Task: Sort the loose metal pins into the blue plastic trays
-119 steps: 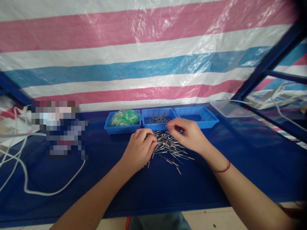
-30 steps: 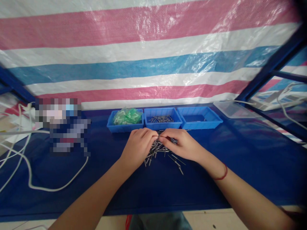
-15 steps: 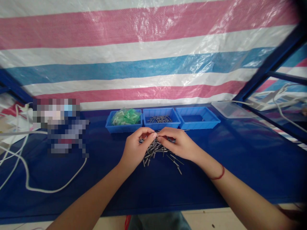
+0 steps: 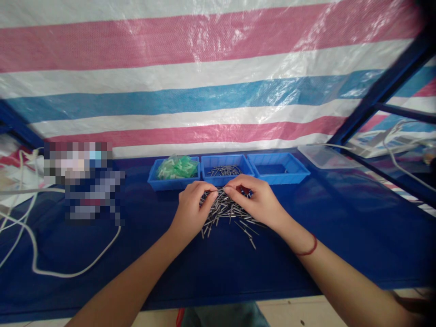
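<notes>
A loose heap of metal blind rivets [image 4: 223, 206] lies on the blue tabletop between my hands. My left hand [image 4: 192, 206] is at the heap's left side, thumb and forefinger closed in a pinch. Facing it from the right, my right hand [image 4: 257, 200] also pinches with thumb and forefinger. The two sets of fingertips are a small gap apart over the far part of the heap. Whatever is between them is too small to make out. A few stray rivets [image 4: 250, 237] lie at the near right of the heap.
Behind the heap stand three blue bins: the left bin [image 4: 173, 184] holds green and clear plastic packets, the middle bin [image 4: 250, 171] rivets, the right bin [image 4: 286, 178] a small dark bit. A clear plastic lid [image 4: 323, 156] lies farther right. White cables [image 4: 61, 274] cross the left side.
My fingertips were together over the heap and are now slightly apart. A thin rod that stuck out beyond my right hand no longer shows. The view has shifted slightly.
</notes>
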### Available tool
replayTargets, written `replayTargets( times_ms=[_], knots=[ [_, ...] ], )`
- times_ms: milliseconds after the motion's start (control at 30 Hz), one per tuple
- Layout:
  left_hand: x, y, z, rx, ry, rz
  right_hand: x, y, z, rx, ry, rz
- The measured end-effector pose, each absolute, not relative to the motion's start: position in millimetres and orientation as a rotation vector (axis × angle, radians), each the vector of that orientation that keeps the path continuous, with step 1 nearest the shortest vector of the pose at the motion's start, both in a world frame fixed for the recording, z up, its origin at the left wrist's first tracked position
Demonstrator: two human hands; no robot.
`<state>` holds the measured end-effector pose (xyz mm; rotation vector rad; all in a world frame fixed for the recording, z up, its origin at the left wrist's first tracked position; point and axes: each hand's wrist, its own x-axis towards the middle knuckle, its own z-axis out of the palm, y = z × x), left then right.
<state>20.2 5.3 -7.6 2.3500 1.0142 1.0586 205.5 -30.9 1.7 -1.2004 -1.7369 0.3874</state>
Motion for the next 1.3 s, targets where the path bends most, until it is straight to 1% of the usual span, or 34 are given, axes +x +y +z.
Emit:
replayTargets(
  times_ms=[133,333,467,733,1100,1300],
  knots=[
    [20,0,-9,2.492,1.054,0.947,225,-25,4,-1.325,-1.586,0.174],
    [24,-6,-9,2.698,0.823,0.638,277,-12,2,-1.663,-1.217,-0.256],
    [26,-10,-11,2.779,0.827,0.561,291,-8,-4,-1.825,-1.185,-0.372],
    [32,-15,-14,3.006,0.894,0.471,265,-9,-3,-1.628,-1.438,-0.343],
    [30,-9,-13,2.974,0.999,0.523,210,-26,-2,-1.245,-1.991,0.060],
    [21,0,-3,2.840,1.115,0.650,213,-25,0,-1.180,-2.136,0.153]
  ],
)
